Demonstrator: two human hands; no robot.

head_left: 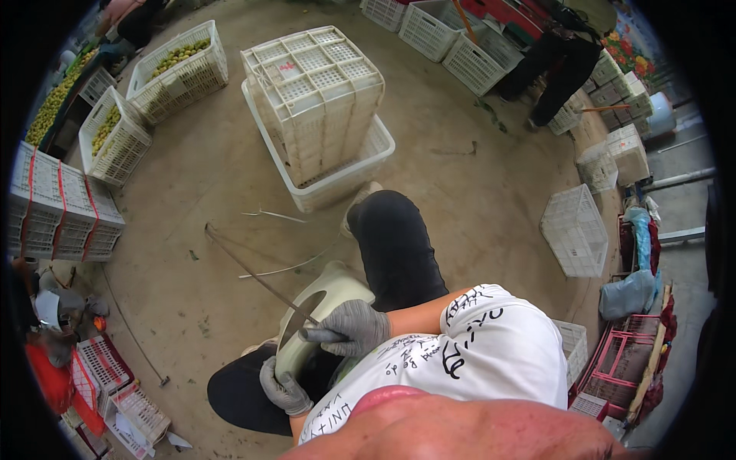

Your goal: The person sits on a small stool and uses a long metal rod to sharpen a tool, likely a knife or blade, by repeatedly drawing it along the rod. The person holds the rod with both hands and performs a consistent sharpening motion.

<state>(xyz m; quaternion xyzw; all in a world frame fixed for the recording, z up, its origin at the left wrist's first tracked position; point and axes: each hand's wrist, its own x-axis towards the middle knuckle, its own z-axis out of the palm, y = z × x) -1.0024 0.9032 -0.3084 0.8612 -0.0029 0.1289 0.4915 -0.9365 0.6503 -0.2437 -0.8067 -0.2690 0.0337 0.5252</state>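
Observation:
My right hand [357, 327], in a grey glove, is closed around the dark grey handle [322, 336] of a long thin metal hook. Its rod [257, 268] slants out to the far left, and the bent tip is close to the floor. My left hand [285, 388], also gloved in grey, has its fingers curled over the edge of a pale cream-green plastic stool [343, 287]. The stool is tilted between my legs, a large opening showing in it. Beyond my knee, a stack of white plastic crates [330, 92] stands inside a wider white tub [305, 198].
White crates of yellow-green fruit [172, 84] stand at the far left, near strapped grey-white crates [65, 207]. A lone white crate [575, 230] is at the right. Another person in dark trousers [556, 73] is at the back right. Thin white strips [284, 270] lie on the floor.

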